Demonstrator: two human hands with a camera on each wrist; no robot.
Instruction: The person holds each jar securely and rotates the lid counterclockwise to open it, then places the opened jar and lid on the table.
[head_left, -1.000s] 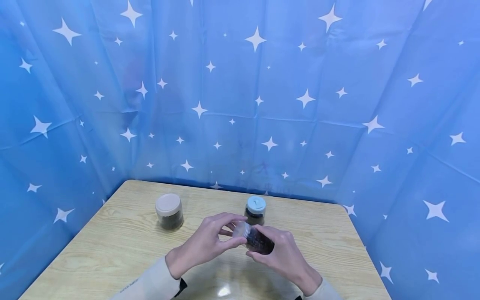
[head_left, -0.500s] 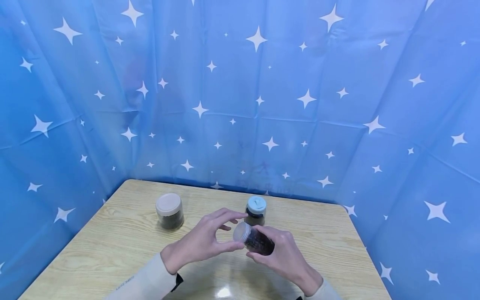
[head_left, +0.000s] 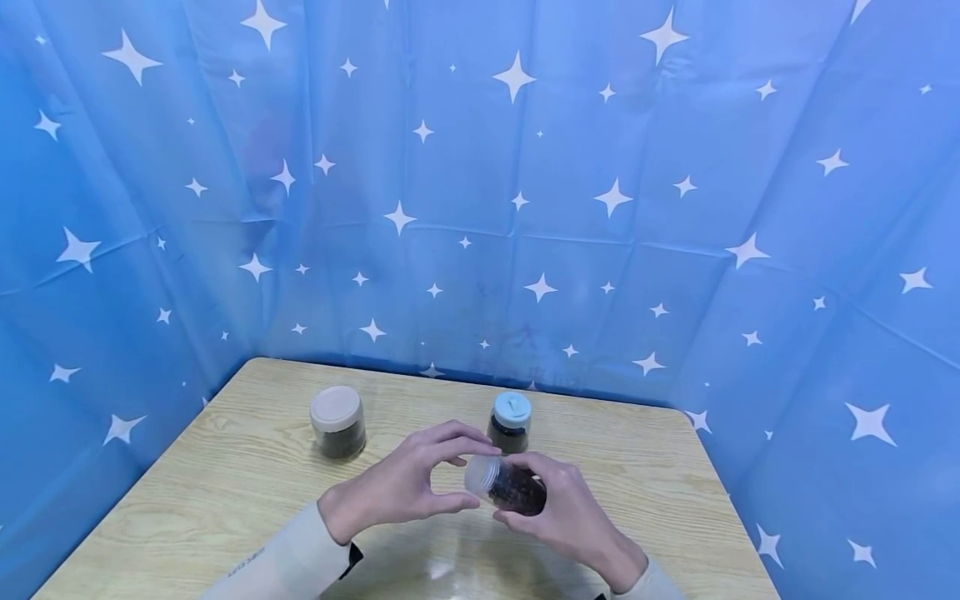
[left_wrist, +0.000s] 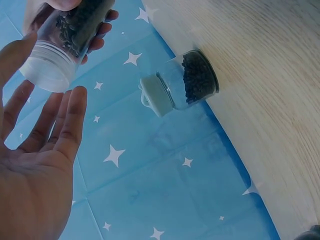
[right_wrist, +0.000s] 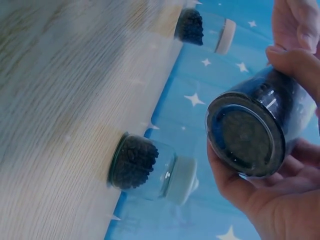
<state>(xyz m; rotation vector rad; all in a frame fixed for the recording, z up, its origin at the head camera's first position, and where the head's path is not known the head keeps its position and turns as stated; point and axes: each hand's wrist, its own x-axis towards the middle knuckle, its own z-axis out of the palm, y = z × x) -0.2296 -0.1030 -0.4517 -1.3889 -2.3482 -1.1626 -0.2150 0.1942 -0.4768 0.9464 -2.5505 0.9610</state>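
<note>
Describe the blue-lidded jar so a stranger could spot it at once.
At the far side of the wooden table, close to the starry blue curtain, look just beyond the held jar in the right hand. Standing there is a clear jar holding dark pieces. Its light blue lid sets it apart from the pink-lidded jar farther left, and from the held jar.

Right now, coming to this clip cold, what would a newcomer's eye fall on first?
Probably the bright blue star-patterned curtain, which fills most of the head view behind the table. Next, the tilted dark-filled jar in the right grip, with the left grip spread near its pale end. Beyond stand the blue-lidded jar and, farther left, the pink-lidded jar.
</note>
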